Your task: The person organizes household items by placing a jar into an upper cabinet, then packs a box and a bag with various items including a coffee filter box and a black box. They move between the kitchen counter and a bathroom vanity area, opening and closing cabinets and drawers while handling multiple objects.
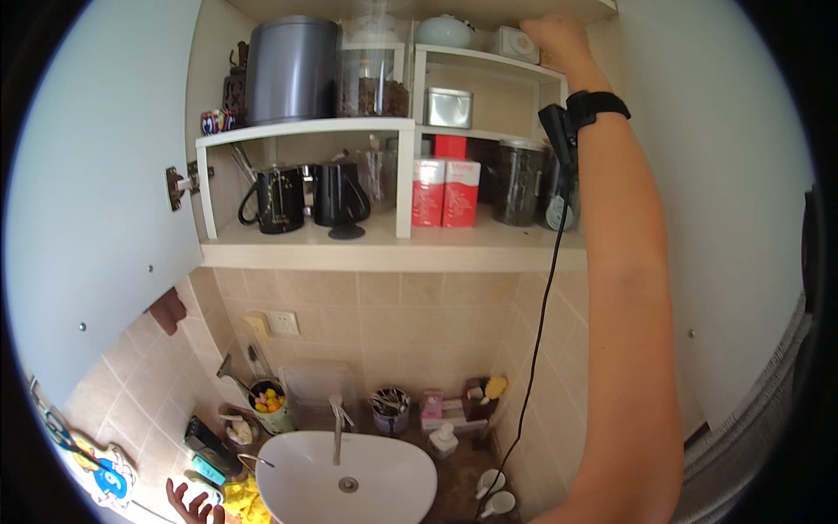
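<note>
My right hand (pixel 555 39) reaches up to the top right of the open cabinet, beside a small white box (pixel 517 44) on the upper shelf riser. Whether its fingers grip anything there is hidden. A pale lidded pot (pixel 445 31) sits left of that box, and a silver tin (pixel 448 108) is below. My left hand (pixel 195 503) is low at the left, fingers apart and holding nothing, near a yellow cloth (pixel 245 501) by the white basin (pixel 393 481). A black strap with a device and cable (pixel 540 314) is around my right wrist.
Cabinet doors stand open at left (pixel 98 164) and right (pixel 707 196). Shelves hold a grey canister (pixel 292 71), black mugs (pixel 280 200), red-and-white boxes (pixel 461 193) and jars (pixel 518 183). Below are a faucet (pixel 337 426) and white cups (pixel 499 504).
</note>
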The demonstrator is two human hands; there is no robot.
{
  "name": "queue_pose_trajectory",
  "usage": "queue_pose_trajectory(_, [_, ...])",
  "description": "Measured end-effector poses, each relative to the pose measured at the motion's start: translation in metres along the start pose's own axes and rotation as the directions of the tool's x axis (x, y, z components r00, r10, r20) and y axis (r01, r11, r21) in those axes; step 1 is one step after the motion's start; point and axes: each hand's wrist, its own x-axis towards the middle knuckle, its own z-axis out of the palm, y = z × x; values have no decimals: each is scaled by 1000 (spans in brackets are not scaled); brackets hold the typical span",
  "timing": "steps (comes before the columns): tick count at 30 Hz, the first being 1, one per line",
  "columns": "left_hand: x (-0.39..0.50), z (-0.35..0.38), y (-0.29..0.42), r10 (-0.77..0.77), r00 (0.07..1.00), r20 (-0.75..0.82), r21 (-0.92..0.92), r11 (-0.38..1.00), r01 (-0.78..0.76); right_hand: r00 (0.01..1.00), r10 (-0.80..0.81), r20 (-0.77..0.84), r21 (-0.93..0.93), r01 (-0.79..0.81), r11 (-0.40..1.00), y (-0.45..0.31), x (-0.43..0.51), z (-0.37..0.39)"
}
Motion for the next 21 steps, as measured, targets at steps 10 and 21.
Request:
queue_pose_trajectory(10, [-26,36,-5,-5,993,120,-298,954,41,963,190,191,683,-269,678,-79,-123,-165])
queue_pose_trajectory(21, [-91,-35,-29,-117,954,277,-280,940,196,900,-27,436,865,-410,289,-135,-399,-230])
